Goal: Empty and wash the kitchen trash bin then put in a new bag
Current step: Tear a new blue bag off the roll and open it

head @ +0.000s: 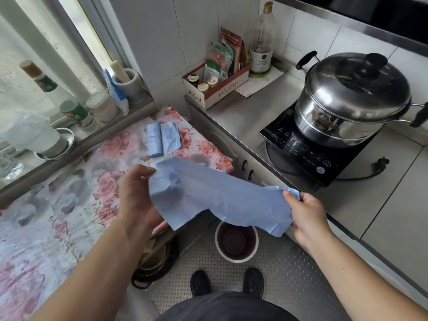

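Observation:
I hold a flat light-blue trash bag [215, 195] stretched between both hands at waist height. My left hand [136, 195] pinches its upper left corner. My right hand [308, 216] grips the crumpled right end. Below the bag, on the metal floor, stands the small round trash bin [236, 251], white outside and dark inside, with no bag in it; the bag hides its far rim. A roll of the same blue bags [162, 139] lies on the flowered tabletop [69, 205], partly unrolled.
A steel pot [352, 98] sits on a black induction cooker [310, 156] on the right counter. A box of seasoning packets [215, 86] and an oil bottle [261, 40] stand in the corner. Jars line the windowsill at left. Pans are stacked under the table [155, 262]. My shoes [227, 283] stand near the bin.

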{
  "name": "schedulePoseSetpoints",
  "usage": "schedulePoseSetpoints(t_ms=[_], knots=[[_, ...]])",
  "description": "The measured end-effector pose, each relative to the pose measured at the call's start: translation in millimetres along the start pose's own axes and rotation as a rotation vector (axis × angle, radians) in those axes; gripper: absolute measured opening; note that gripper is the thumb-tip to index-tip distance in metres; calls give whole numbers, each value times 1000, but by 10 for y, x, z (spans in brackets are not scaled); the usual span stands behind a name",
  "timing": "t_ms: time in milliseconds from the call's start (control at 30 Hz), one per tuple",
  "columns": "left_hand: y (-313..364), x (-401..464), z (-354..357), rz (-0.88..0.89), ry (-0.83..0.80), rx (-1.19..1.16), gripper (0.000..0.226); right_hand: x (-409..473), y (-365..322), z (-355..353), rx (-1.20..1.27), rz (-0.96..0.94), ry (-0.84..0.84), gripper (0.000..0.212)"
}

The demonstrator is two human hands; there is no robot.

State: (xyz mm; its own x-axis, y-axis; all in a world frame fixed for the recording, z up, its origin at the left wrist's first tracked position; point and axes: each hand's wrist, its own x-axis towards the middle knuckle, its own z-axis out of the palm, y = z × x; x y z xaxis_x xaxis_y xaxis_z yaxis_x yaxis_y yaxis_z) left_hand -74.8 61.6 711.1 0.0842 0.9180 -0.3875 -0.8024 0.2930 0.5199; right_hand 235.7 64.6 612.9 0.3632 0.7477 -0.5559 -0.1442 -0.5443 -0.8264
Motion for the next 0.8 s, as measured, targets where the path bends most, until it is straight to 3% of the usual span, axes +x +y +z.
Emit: schedulePoseSetpoints(t_ms=[200, 300, 400, 533, 600, 733, 800], knots=[[107, 3, -120, -22, 103, -6, 50, 1, 8, -94, -39, 25, -102, 12], [115, -3, -151, -17, 128, -13, 36, 81, 46, -197, 192, 169, -304, 22], [91, -24, -197, -22, 101, 12, 39, 133, 133, -348, 302, 313, -510, 31], [94, -70, -154, -23, -4, 33, 41, 195, 475, -562, 405, 448, -375, 31], [109, -99, -96, -42, -65, 95, 41, 202, 609, -638, 236, 471, -278, 37], [-55, -157, 80, -122, -84, 402, 56, 130, 516, -534, -99, 319, -158, 23], [-248, -189, 200, -94, -143, 663, 40, 29, 256, -332, -160, 168, -167, 14]])
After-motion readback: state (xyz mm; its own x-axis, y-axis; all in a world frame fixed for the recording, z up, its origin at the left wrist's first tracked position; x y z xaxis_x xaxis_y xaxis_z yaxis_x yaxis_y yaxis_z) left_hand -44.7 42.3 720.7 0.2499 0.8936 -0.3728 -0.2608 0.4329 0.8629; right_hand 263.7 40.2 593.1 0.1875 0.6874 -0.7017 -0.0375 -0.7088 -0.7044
